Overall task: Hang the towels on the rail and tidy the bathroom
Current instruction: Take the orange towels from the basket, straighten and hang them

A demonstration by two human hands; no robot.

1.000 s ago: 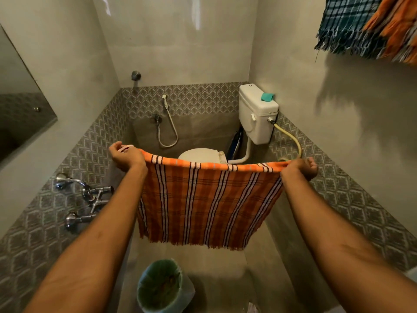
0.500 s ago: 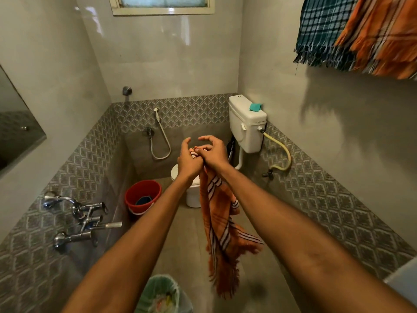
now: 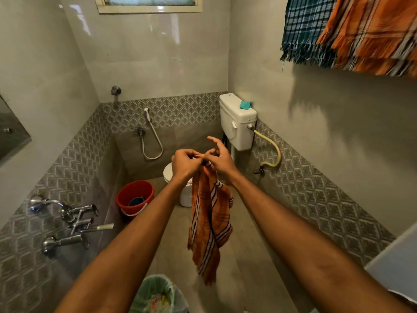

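Far left, a mirror is fixed to the wall, and below it a set of chrome taps sticks out from the patterned tiles. A red bucket stands on the floor by the left wall. A bin with a green liner sits at the bottom edge.

Both bare forearms stretch forward from the lower corners and meet in the middle of the view, in front of the toilet. The left hand has its back to the camera, its fingers curled in tight, and it pinches the top of the orange striped towel. The towel hangs straight down from the two hands in a narrow, bunched fold. Its fringed lower end is clear of the floor, above and right of the bin.

The right hand touches the left and grips the same gathered top with its thumb and lower fingers. Two of its fingers are raised and spread loosely.

Further right, a white cistern carries a small teal object on its lid, and a yellow hose curves from its side. High on the right wall hang a blue-green checked towel and, overlapping it, an orange checked towel, well apart from the hands.
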